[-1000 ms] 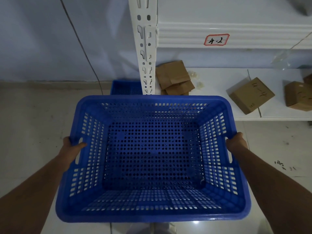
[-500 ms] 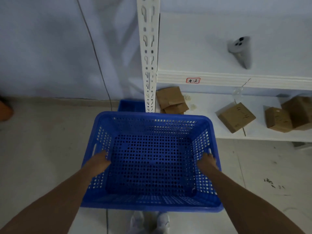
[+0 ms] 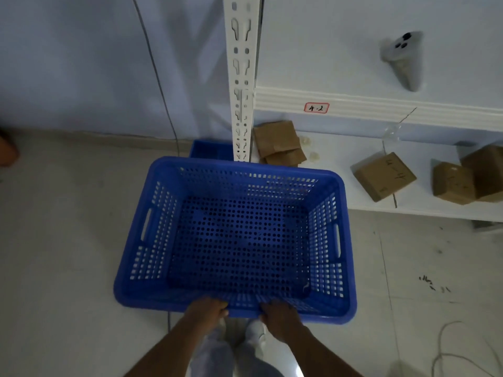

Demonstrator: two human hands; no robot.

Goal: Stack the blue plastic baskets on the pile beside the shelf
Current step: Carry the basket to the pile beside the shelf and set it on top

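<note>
A large blue perforated plastic basket [image 3: 236, 235] fills the middle of the view, open side up and empty. My left hand [image 3: 205, 311] and my right hand [image 3: 279, 312] both grip its near rim, side by side. Beyond its far rim, a corner of another blue basket [image 3: 211, 149] shows on the floor, left of the white shelf upright [image 3: 241, 85]. The rest of that pile is hidden behind the basket that I hold.
The white shelf [image 3: 408, 208] on the right carries several cardboard boxes [image 3: 385, 175]. A label reading 4-2 [image 3: 316, 107] is stuck on the upper shelf edge. A thin cable [image 3: 160, 85] runs down the wall. Loose cable [image 3: 462, 349] lies on the floor at the lower right.
My hands have left the side walls of the basket and now hold its near rim. The basket sits lower and farther from me than a second ago.
</note>
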